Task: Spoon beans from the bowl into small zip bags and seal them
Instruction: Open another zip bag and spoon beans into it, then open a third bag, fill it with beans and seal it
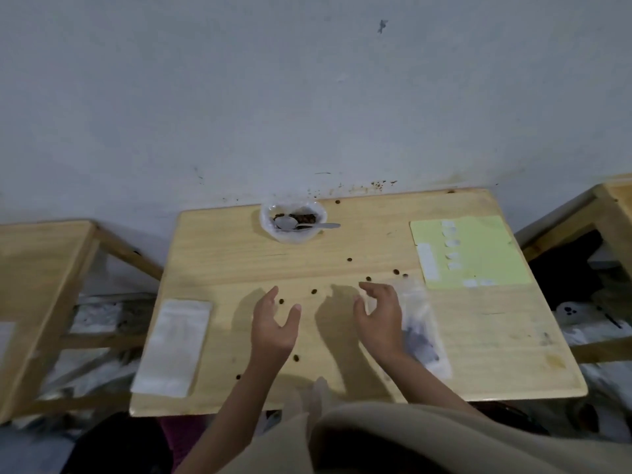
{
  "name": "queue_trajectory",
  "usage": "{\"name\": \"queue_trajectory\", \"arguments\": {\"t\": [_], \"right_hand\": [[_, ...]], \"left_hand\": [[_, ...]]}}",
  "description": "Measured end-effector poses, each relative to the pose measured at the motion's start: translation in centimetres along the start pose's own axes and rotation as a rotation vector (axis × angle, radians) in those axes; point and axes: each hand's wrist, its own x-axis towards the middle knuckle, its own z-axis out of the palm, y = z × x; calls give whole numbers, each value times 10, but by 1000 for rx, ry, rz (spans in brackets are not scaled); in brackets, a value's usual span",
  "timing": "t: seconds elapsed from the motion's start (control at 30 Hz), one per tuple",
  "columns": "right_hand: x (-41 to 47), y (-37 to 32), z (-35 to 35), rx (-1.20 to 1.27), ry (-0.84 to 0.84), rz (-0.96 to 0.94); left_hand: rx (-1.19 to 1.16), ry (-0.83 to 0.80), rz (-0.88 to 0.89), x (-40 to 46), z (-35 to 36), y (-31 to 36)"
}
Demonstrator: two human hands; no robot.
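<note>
Head view: left hand (273, 328) and right hand (379, 314) hover spread, each grip empty.

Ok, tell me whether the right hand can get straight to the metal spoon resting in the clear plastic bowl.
Probably yes: the right hand is empty, and only bare wooden table with loose brown beans lies before the metal spoon in the clear plastic bowl.

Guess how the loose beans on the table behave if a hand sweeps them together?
The beans look small and rounded, so they will probably roll and scatter rather than slide. They lie singly across the bare wooden table, probably light enough to flick away. Some sit near the front edge and could drop off.
</note>
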Motion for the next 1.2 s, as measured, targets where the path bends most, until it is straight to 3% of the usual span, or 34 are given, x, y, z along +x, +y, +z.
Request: {"name": "queue_trajectory", "arguments": {"t": [0.17,0.33,0.5,0.67,0.93,1.2], "right_hand": [[-34,-37,65,38,-246,-25],[-59,-67,131,9,-374,16],[-77,-87,184,-13,-475,126],[-79,-99,210,-73,-542,193],[-73,-121,225,-117,-559,183],[-74,-122,238,-8,-402,169]], "left_hand": [[208,160,-12,10,-82,-33],[414,203,-87,20,-144,-82],[613,105,-89,29,-179,-120],[740,-105,-52,35,-189,-134],[800,-118,-4,32,-189,-141],[770,-100,-42,33,-190,-139]]}}
